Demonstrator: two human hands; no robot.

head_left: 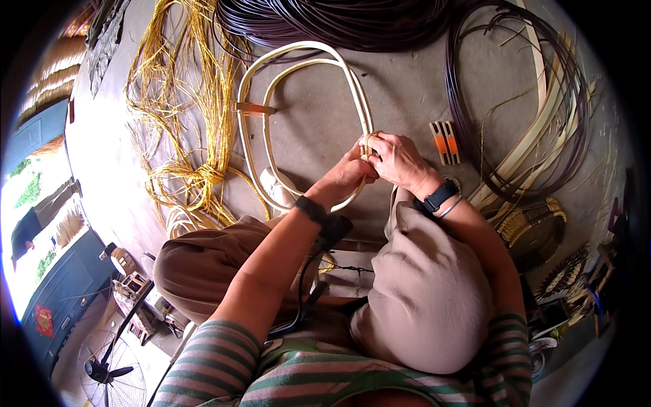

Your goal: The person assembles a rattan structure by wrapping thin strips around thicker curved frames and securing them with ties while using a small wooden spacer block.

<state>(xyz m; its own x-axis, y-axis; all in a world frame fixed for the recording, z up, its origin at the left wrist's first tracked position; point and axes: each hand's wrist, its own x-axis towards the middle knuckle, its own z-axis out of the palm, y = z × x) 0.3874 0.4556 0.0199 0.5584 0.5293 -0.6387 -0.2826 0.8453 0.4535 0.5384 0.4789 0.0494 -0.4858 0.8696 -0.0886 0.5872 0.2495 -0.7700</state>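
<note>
A cream-coloured double hoop [358, 88], which looks like bent cane, stands out in front of me above the floor. My left hand [347, 176] is closed round its near right side, fingers curled. Just beside it, my right hand [401, 161] pinches at the same spot, where a thin pale strip [369, 141] loops round the hoop's rods. The two hands touch, and their fingertips partly hide the binding. An orange and wooden clip [254, 108] grips both rings on the hoop's left side.
Gold strands [210, 178] lie in a tied bundle at left. A dark coil [332, 24] is at the far side, another dark coil [461, 102] at right over pale flat strips [525, 146]. Orange-marked clips [445, 143] and a woven basket [542, 220] are at right; a fan [112, 372] stands lower left.
</note>
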